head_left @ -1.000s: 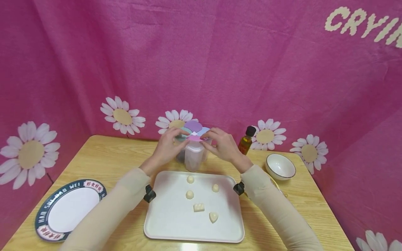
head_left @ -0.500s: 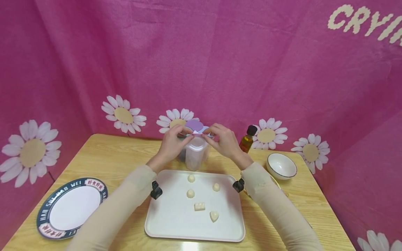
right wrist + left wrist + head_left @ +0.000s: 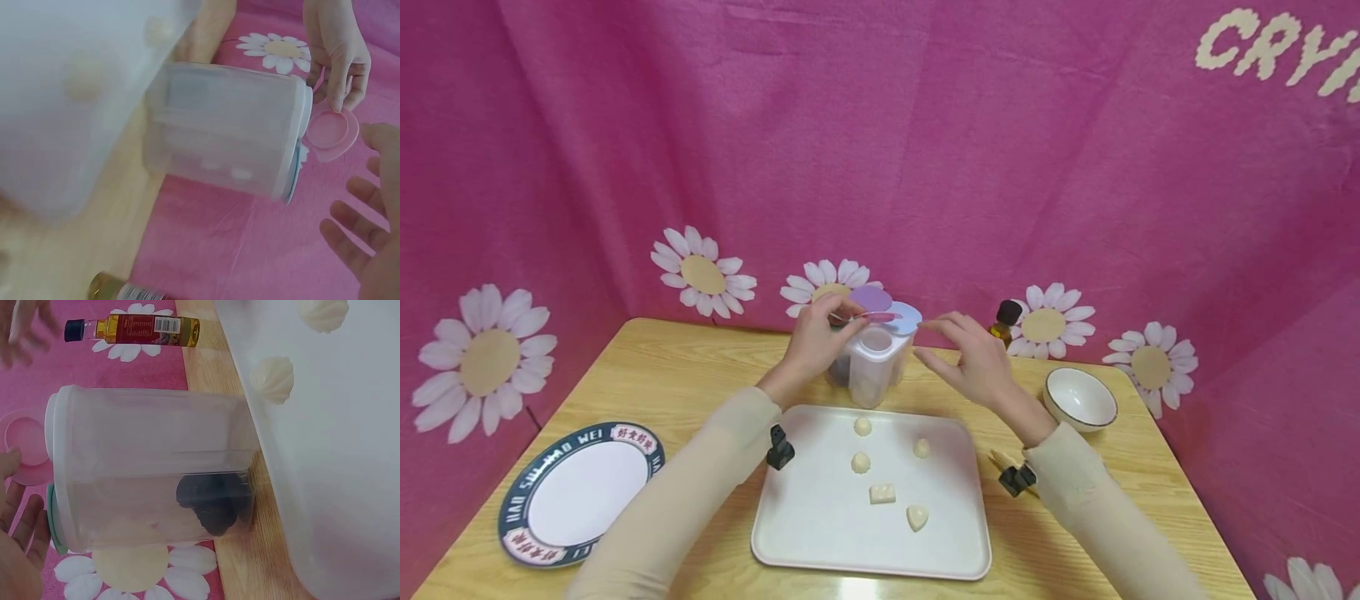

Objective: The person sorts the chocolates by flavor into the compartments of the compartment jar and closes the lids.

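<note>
My left hand [image 3: 816, 333] pinches the edge of a pink lid [image 3: 880, 317], held raised over the clear plastic storage container [image 3: 870, 379]. In the right wrist view the lid [image 3: 328, 129] is tilted beside the container's uncovered opening. My right hand [image 3: 976, 362] is right of the container, fingers spread, holding nothing. A purple lid [image 3: 871, 298] and a blue lid [image 3: 905, 318] top other compartments. A green lid [image 3: 57, 522] lies near my left fingers in the left wrist view. Dark pieces [image 3: 215, 501] sit at the bottom of one compartment.
Before the container lies a white tray [image 3: 820, 533] with several cream-coloured moulded pieces [image 3: 882, 493]. A blue-rimmed plate [image 3: 580, 492] is at left. The black-capped oil bottle [image 3: 150, 329] and a white bowl [image 3: 1080, 398] stand at right. Something thin and tan [image 3: 1000, 458] is partly hidden by my right wrist.
Both hands first held the pink lid over the container and tilted it flatter. My right hand has since let go and moved right; my left hand keeps the lid.
</note>
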The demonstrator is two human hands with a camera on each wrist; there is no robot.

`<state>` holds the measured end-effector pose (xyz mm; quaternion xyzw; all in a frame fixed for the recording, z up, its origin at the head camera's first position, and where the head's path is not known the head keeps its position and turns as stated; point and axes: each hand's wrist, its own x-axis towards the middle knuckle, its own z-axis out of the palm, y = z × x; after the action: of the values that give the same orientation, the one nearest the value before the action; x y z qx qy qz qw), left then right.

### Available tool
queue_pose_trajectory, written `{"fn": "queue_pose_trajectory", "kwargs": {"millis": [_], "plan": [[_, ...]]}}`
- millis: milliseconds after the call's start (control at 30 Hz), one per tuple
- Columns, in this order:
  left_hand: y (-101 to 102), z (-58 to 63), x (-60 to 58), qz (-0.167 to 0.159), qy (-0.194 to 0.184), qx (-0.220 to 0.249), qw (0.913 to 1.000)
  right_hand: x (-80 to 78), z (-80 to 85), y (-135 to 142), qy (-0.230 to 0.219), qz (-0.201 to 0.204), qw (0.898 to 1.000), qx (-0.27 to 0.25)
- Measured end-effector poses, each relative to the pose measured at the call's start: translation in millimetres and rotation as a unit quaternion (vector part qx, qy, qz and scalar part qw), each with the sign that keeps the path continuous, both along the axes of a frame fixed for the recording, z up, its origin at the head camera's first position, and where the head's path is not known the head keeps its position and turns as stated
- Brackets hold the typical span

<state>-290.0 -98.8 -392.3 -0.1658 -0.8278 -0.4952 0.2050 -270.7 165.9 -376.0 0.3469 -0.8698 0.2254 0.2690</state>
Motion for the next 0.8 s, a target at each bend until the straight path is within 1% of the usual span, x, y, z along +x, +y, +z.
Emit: {"fn": "queue_pose_trajectory", "kwargs": {"millis": [100,200,333,533,633,700,800], "plan": [[-0.2,0.7,0.0,0.004,-0.005,-0.005,1.0,15.1,-5.1,18.2,-0.016,-0.013,1.0,0.013],[0.0,0.8,-0.4,0.008,-0.008,-0.009,0.9999,31.5,-12.5,37.4,-0.044,-0.036,0.998,0.038],[0.5,1.5,-0.6,0.01,-0.009,-0.01,0.9999,53.7,-26.5,63.8,-0.071,-0.079,0.992,0.067],[1.1,3.6,-0.8,0.01,-0.019,-0.006,0.9998,83.2,-50.8,101.8,-0.093,-0.119,0.985,0.078],[1.4,4.1,-1.8,0.011,-0.025,-0.004,0.9996,94.5,-60.7,120.0,-0.105,-0.14,0.981,0.087],[1.3,3.7,-2.8,0.012,-0.027,-0.004,0.9996,101.3,-64.7,131.4,-0.118,-0.159,0.976,0.096],[1.0,3.4,-4.2,0.014,-0.029,-0.004,0.9995,108.7,-73.3,148.6,-0.115,-0.176,0.972,0.104]]}}
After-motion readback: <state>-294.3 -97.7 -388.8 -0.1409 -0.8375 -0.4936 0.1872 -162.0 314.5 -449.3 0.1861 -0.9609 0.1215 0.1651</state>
